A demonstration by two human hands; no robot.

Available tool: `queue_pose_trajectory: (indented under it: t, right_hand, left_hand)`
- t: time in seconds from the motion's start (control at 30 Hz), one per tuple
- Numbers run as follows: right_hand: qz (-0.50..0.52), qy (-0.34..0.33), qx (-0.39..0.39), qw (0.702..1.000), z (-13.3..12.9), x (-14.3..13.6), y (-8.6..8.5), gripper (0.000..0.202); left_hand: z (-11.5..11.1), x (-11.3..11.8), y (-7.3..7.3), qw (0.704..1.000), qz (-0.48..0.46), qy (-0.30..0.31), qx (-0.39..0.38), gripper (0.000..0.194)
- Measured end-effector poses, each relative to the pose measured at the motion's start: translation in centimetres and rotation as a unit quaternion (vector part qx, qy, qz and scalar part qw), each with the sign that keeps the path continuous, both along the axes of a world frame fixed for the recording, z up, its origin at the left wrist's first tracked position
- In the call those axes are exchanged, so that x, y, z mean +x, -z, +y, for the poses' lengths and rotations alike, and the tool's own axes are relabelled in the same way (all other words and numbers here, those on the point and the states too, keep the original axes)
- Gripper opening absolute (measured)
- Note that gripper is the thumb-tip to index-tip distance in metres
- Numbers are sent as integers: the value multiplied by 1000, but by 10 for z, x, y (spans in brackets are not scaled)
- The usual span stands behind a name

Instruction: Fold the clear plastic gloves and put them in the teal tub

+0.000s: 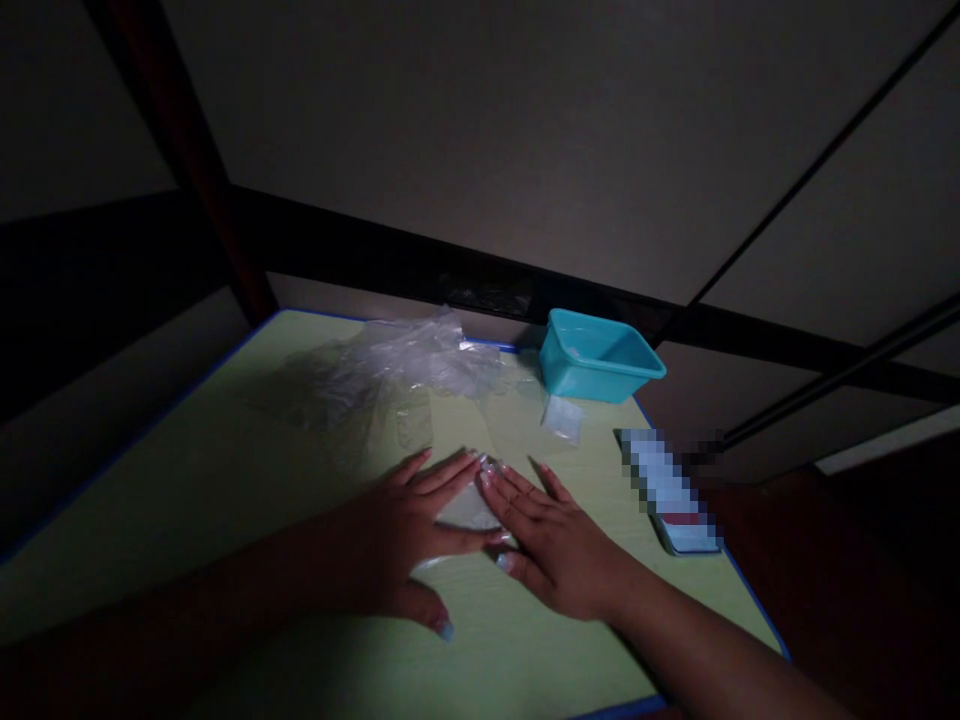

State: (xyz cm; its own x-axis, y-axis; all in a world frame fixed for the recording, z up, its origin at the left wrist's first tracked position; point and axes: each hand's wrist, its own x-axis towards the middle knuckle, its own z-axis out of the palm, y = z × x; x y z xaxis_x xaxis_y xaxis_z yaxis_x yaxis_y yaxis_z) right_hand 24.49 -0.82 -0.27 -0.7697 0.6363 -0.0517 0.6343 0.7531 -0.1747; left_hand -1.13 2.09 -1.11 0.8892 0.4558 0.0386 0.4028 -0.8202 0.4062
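Both hands lie nearly flat, palms down, over a clear plastic bag [469, 508] on the pale green table [570, 660]. My left hand [420, 535] has its fingers stretched out and spread, the thumb held apart. From the other side my right hand [551, 540] reaches in, fingers extended, its tips meeting the left fingertips. Much of the bag is hidden under the hands, so its contents cannot be made out. Just beyond the fingers lies a small whitish packet [562, 420]. Farther back a loose heap of clear plastic bags [427, 355] is spread out.
A turquoise plastic basket [600, 385] stands at the table's far right corner. Along the right edge lies a flat, phone-like object [667, 490], partly blurred out. The table has a blue edge, with a dark-banded panel wall [487, 150] close behind it. The light is dim.
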Motion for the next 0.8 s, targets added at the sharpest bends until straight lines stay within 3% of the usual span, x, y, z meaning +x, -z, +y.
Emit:
queue_pose_trajectory:
  t: [0.33,0.6,0.8]
  right_hand:
    - [2,32,1,999,4,-3,2,66]
    - [3,53,-1,999,2,0,1,66]
    - [3,89,-12,996,2,10,2,65]
  left_hand:
    - [-1,1,-2,1000,6,-15,0,84]
    - [-4,8,-12,999,-25,13,41,83]
    - [-8,7,-5,999,37,9,34,77]
